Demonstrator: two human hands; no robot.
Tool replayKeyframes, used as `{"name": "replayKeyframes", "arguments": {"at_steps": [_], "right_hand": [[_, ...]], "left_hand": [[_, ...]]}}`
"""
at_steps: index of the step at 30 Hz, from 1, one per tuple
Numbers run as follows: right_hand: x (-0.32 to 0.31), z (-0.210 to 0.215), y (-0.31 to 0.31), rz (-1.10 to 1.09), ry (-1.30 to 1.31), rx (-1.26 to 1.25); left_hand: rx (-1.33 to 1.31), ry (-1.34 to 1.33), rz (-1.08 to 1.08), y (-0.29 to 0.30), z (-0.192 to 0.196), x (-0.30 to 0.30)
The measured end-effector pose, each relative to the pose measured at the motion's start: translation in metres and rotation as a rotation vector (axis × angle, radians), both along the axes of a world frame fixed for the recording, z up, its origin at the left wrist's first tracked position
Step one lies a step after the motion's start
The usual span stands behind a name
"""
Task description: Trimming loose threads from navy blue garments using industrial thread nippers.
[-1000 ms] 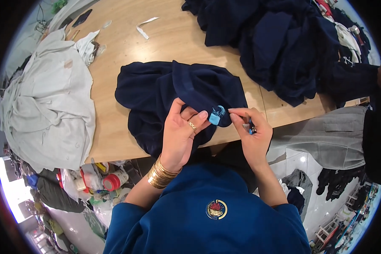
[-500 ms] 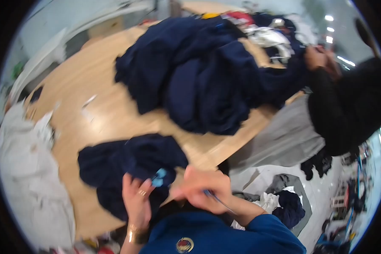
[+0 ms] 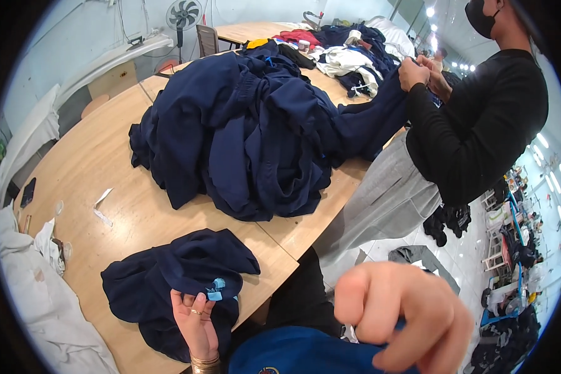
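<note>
A navy blue garment [image 3: 168,268] lies bunched on the near part of the table. My left hand [image 3: 195,321], with a ring and bracelets, pinches the garment's near edge. Beside its fingertips a small light blue piece [image 3: 214,292], like a label or patch, shows on the cloth. Raised at the lower right, close to the camera, is my right hand [image 3: 411,311], away from the garment. Its fingers are curled, and whatever they hold is hidden.
A large heap of navy garments [image 3: 243,137] covers the table's middle. At right stands a co-worker [image 3: 474,131], hands on navy cloth. White cloth [image 3: 50,305] lies at left, near a phone [image 3: 28,193] and paper scraps [image 3: 103,207]. Mixed clothes [image 3: 355,62] lie farther back.
My right hand has moved away from the garment, rightward and up toward the camera. The thin tool seen in it earlier no longer shows. My left hand stays at the garment; the view has tilted up.
</note>
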State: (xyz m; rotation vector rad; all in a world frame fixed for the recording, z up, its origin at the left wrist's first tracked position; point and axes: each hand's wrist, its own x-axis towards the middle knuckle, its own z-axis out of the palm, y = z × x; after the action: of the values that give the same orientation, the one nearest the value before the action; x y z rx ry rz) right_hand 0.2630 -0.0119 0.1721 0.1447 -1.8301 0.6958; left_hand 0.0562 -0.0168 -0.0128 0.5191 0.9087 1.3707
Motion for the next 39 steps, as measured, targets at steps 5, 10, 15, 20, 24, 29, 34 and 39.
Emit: {"name": "replayKeyframes", "arguments": {"at_steps": [5,10,15,20,24,29,34,39], "right_hand": [[-0.028,-0.082,0.024,-0.543,-0.342,-0.818],[-0.059,-0.178,0.019,-0.83,-0.505,-0.546],[-0.053,-0.173,0.019,-0.873,-0.553,-0.403],[-0.052,-0.175,0.022,-0.874,-0.533,-0.372],[-0.052,-0.179,0.019,-0.887,-0.518,-0.429],[-0.052,-0.184,0.017,-0.896,-0.518,-0.448],[-0.052,-0.182,0.018,-0.761,-0.451,-0.696],[-0.05,-0.178,0.02,-0.687,-0.444,-0.879]], "left_hand": [[0.023,-0.035,-0.05,0.001,0.004,0.009],[-0.022,0.016,-0.028,0.0,-0.003,0.002],[-0.004,0.045,-0.071,0.003,-0.011,0.001],[-0.044,0.051,-0.052,0.007,-0.006,0.004],[-0.051,0.068,-0.075,0.008,-0.008,0.004],[-0.058,-0.006,-0.099,0.006,-0.014,0.003],[-0.056,0.008,-0.121,0.007,-0.01,0.004],[-0.053,0.0,-0.136,0.009,-0.014,0.004]]}}
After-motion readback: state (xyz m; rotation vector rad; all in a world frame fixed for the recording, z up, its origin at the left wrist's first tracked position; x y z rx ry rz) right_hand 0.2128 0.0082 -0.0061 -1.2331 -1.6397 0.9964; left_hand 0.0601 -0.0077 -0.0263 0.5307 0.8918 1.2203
